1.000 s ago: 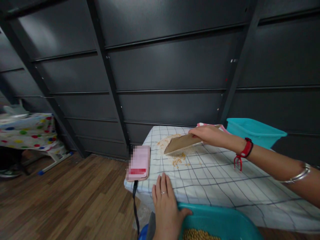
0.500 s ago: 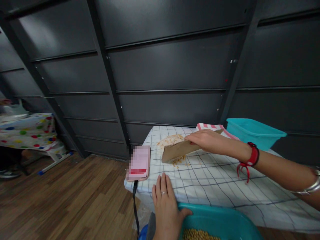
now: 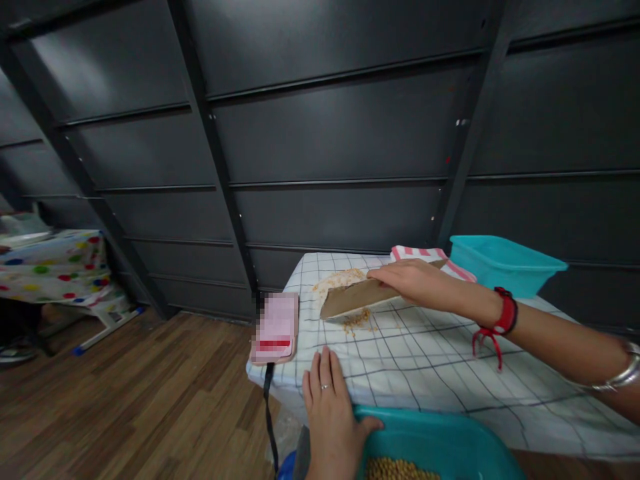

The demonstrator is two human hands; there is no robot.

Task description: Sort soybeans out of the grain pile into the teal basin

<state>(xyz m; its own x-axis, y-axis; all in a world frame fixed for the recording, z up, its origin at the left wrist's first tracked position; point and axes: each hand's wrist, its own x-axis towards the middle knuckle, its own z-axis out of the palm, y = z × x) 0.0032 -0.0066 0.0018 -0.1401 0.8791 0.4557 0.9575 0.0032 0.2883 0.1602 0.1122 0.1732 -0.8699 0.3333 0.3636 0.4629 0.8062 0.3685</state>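
My right hand (image 3: 413, 280) grips a brown cardboard piece (image 3: 353, 299) and holds its edge down on the checked tablecloth (image 3: 440, 360), among scattered yellowish grains (image 3: 345, 279). A small clump of grains (image 3: 359, 320) lies just in front of the card. My left hand (image 3: 333, 417) grips the rim of a teal basin (image 3: 440, 443) at the table's near edge, thumb inside and fingers laid outside. The basin holds yellow beans (image 3: 400, 469).
A pink phone-like object (image 3: 276, 327) with a black strap hangs over the table's left corner. A second teal tub (image 3: 503, 263) and a red-striped cloth (image 3: 425, 255) sit at the far side. Dark panelled wall behind, wooden floor left, a polka-dot covered table (image 3: 55, 267) far left.
My right hand drew the cardboard a little toward me and leftward across the cloth, pushing grains along. The left hand stayed on the basin rim.
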